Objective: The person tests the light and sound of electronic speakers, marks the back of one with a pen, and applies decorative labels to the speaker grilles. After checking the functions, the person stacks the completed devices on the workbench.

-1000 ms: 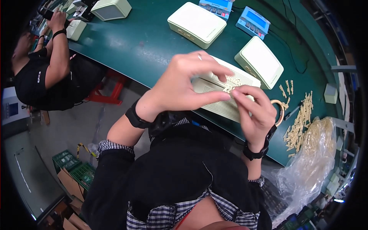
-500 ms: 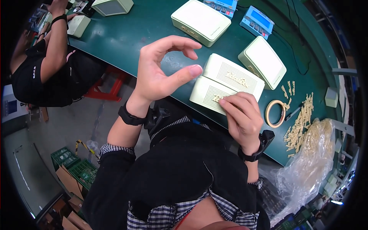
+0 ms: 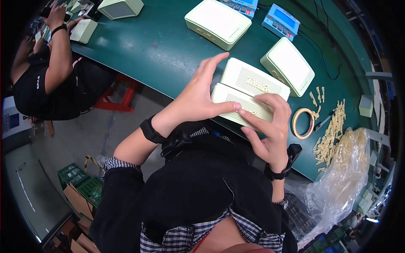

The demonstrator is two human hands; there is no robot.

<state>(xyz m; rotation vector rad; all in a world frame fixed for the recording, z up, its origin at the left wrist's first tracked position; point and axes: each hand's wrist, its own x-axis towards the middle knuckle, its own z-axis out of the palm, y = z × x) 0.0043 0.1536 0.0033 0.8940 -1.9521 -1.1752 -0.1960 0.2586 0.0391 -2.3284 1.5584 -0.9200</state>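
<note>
A cream speaker box (image 3: 221, 93) lies nearest me, its perforated face up. Gold script lettering on that face is mostly covered by my fingers. My left hand (image 3: 196, 99) is open at the box's left end, thumb stretched over the face to the lettering and the other fingers reaching beyond the box. With fingers apart, my right hand (image 3: 272, 130) lies over the right part; its index fingertip presses by the lettering, beside my left thumb. Right behind, a second cream speaker box (image 3: 236, 74) carries gold script lettering (image 3: 257, 85) on its perforated face.
More cream speaker boxes (image 3: 217, 21) (image 3: 289, 65) stand farther back on the green table (image 3: 164, 55). At right are a tape roll (image 3: 294, 124), a pile of gold letter pieces (image 3: 331, 135) and a plastic bag (image 3: 337, 177). Blue devices (image 3: 282, 21) stand behind; a co-worker (image 3: 50, 84) sits at left.
My left hand has come down and right from the air, setting its thumb on the near box. My right hand has opened from a pinch and spread over the box's face.
</note>
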